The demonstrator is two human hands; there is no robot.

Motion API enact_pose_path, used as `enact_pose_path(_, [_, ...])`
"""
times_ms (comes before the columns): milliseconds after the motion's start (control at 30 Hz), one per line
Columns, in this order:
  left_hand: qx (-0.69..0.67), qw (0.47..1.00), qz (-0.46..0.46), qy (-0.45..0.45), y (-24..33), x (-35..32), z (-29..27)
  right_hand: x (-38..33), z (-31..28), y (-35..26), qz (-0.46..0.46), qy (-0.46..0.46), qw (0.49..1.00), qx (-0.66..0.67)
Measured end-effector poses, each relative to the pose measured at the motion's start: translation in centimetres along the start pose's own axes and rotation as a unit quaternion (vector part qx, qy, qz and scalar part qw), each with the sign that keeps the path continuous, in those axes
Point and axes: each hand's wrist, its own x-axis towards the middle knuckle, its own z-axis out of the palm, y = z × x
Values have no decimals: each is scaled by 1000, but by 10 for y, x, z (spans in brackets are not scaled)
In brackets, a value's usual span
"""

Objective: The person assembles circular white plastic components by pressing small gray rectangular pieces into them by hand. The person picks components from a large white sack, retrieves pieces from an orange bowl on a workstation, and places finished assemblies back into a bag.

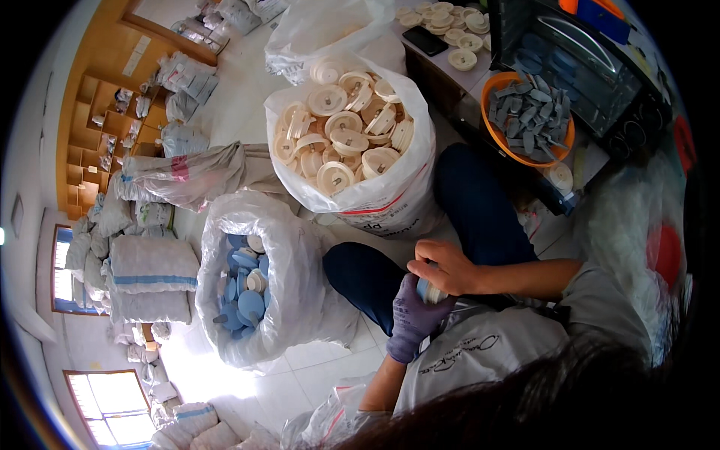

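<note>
My left hand (415, 315) wears a purple glove, and its fingers wrap round a small round cream and blue piece (430, 291). From the right, my bare right hand (444, 268) closes over the top of the same piece, hiding much of it. Both hands are close to my body, by my knees. Beyond the knees stands a white sack (397, 214) full of round cream plastic discs (349, 140), some with a small metal bit in the middle. To its left, a clear plastic bag (300, 319) holds blue discs (251, 306) and a few whitish ones.
At the right, an orange bowl (568, 142) holds grey elongated pieces (529, 112) beside a black oven-like box (637, 124) with blue discs inside. A phone (425, 40) and loose cream discs (465, 58) lie on the table. Stacked sacks (154, 262) line the left side.
</note>
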Motion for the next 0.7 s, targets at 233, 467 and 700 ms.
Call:
enact_pose_path(233, [82, 995, -1, 54, 1, 2, 10, 7, 7, 23, 91, -35, 991, 93])
enact_pose_path(467, [-63, 996, -59, 29, -2, 7, -12, 13, 6, 17, 65, -47, 995, 58])
enact_pose_path(700, [-214, 970, -47, -102, -29, -8, -25, -4, -38, -8, -9, -181, 980, -82])
